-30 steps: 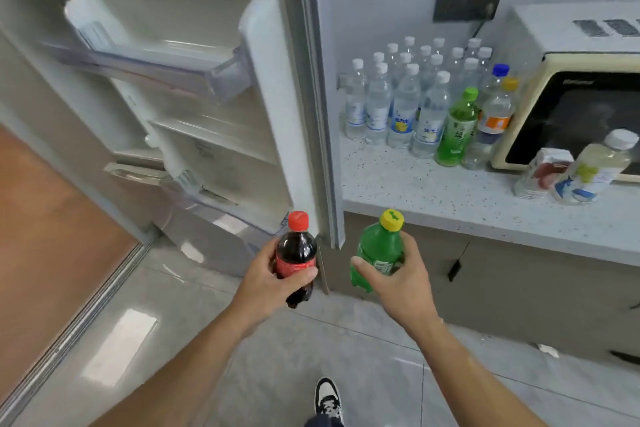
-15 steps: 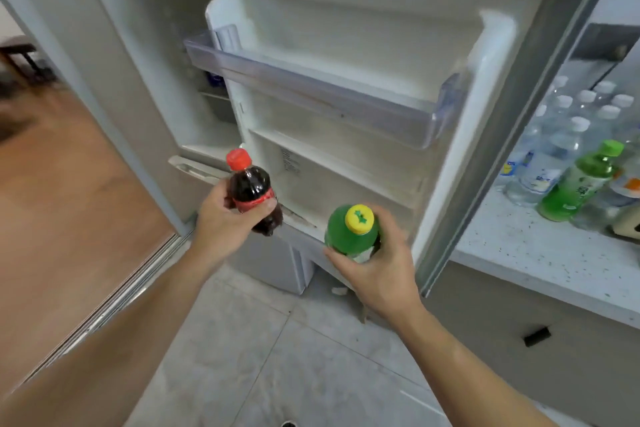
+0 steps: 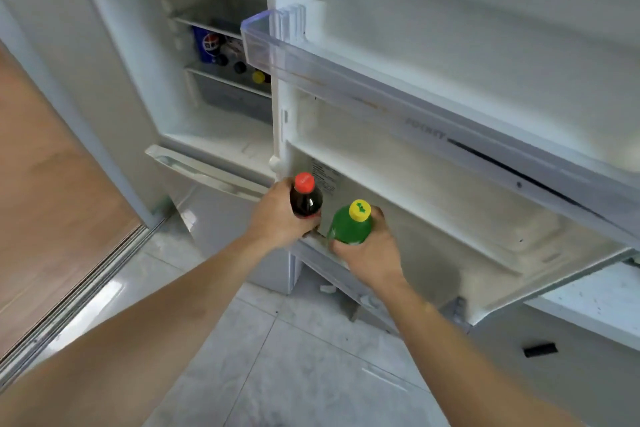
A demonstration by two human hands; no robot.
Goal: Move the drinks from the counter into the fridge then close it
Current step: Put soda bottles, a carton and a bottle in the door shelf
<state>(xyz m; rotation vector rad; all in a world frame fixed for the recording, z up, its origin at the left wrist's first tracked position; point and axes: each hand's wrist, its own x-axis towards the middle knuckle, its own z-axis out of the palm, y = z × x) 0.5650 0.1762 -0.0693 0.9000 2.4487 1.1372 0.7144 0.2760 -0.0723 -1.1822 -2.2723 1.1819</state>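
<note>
Fridge door [image 3: 450,55] is swung open, inner side facing the camera; clear door bin [image 3: 346,73] sits across its upper part. Fridge interior [image 3: 221,55] is seen behind, with a blue can [image 3: 207,44] and dark bottle tops on a shelf. Cola bottle [image 3: 306,199], red cap, is gripped by the left hand [image 3: 277,218], fingers wrapped round its body, at the lower door shelf's edge. Green bottle [image 3: 350,224], yellow cap, just beside it, is gripped by the right hand [image 3: 369,255], fingers curled round it.
</note>
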